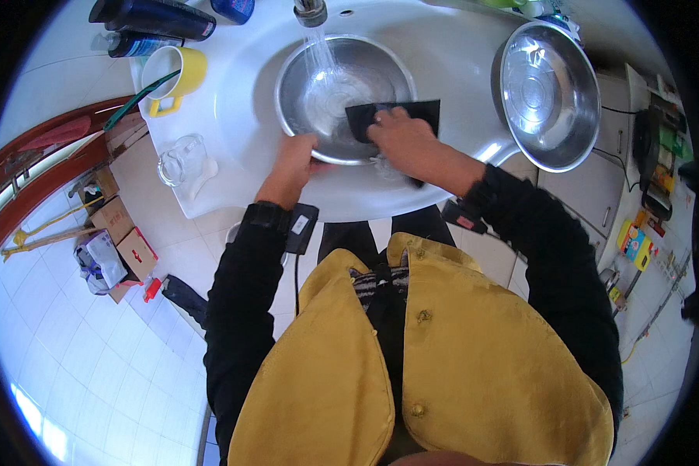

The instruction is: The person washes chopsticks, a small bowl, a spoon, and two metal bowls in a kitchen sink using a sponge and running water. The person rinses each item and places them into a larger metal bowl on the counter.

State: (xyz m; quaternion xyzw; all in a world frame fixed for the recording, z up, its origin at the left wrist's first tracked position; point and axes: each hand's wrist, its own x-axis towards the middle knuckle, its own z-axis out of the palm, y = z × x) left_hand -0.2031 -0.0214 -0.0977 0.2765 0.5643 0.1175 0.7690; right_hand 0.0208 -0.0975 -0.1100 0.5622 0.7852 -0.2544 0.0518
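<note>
A stainless steel basin (349, 108) sits in the white washbasin (239, 116). Water pours into it from the faucet (311, 13) above. My left hand (291, 163) grips the basin's near rim, thumb on top. At the right side of the rim, my right hand (403, 135) holds a black square sheet or cloth (425, 112); the picture does not settle its material. Part of this black piece lies over the basin's inner wall, and my fingers press on it. Some blurred water or foam shows under my right wrist.
A second steel basin (550, 96) rests tilted on the washbasin's right side. To the left stand a yellow mug (193, 70) holding a green toothbrush-like handle (131, 106), a clear glass mug (182, 160) and dark bottles (157, 18). Cardboard boxes (116, 221) are on the floor at left.
</note>
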